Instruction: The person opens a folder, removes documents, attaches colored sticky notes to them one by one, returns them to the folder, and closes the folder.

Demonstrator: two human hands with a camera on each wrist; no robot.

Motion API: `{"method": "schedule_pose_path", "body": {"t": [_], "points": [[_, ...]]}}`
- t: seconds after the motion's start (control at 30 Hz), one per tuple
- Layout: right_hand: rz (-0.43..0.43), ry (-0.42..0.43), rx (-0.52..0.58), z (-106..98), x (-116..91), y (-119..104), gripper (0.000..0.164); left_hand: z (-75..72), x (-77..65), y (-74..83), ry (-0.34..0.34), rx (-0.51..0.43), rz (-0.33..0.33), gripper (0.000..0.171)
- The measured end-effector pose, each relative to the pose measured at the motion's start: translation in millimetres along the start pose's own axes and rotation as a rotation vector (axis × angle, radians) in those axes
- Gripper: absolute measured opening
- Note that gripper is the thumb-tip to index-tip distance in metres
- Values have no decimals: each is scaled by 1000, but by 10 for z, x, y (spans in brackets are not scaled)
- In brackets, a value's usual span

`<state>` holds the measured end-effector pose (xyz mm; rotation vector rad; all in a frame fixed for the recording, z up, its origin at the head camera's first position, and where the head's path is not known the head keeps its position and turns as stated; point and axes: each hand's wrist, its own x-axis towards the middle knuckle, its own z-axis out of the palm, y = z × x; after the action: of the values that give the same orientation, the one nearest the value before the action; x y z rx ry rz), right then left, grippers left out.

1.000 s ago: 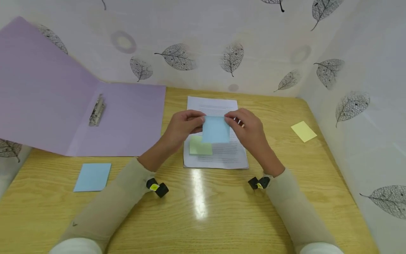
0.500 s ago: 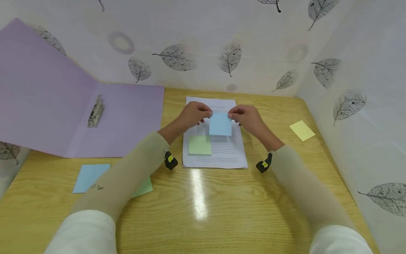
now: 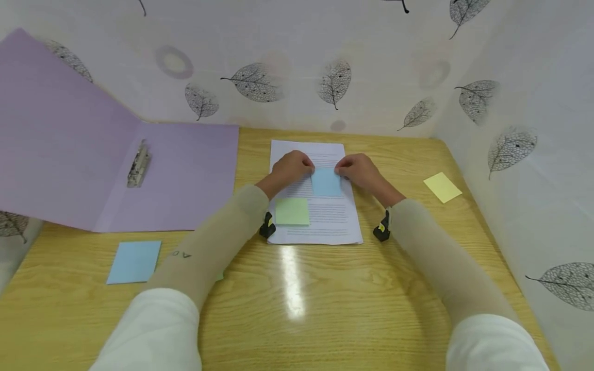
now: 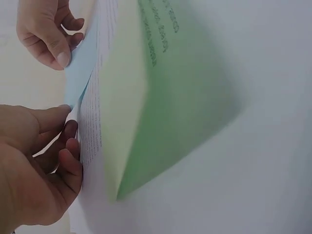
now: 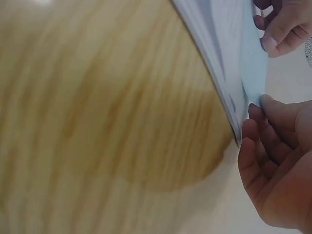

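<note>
In the head view a light blue sticky note (image 3: 327, 183) is held against the upper part of a stack of printed papers (image 3: 329, 229). My left hand (image 3: 292, 167) pinches its top left corner and my right hand (image 3: 361, 171) its top right corner. A pale green sticky note (image 3: 292, 212) lies lower left on the top page. Seen from the left wrist, the green note (image 4: 190, 112) looms close, its free edge lifted from the page. From the right wrist, thumb and finger of my right hand (image 5: 282, 156) grip the blue note's edge (image 5: 253, 63).
An open purple folder (image 3: 195, 175) with a metal clip (image 3: 139, 164) lies at the left. In front of it is a blue note pad (image 3: 134, 262); a green corner (image 3: 219, 277) peeks past my left forearm. A yellow note (image 3: 443, 187) lies at the right, near the patterned wall.
Both hands have shifted the blue note slightly right and lowered it toward the page. My left forearm has swung right, uncovering the blue pad and covering most of the green paper on the table.
</note>
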<state>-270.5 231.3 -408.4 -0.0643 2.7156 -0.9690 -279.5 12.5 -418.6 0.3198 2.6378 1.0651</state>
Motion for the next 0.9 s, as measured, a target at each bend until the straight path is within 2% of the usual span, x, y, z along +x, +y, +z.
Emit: {"method": "schedule_pose_path", "body": {"t": [0.23,0.5,0.8,0.9], "points": [[-41,30,-111,73,18,33,17,52,15,11,17,76,-21,15],[-19,36,-210,116,3,37,19,92,22,32,9,102,-34,13],[30,1,-334,146,102,-77,47,75,70,100,-1,195,-77,22],[41,-13,-357,153,110,-114,47,71,74,111,-8,193,-77,22]]}}
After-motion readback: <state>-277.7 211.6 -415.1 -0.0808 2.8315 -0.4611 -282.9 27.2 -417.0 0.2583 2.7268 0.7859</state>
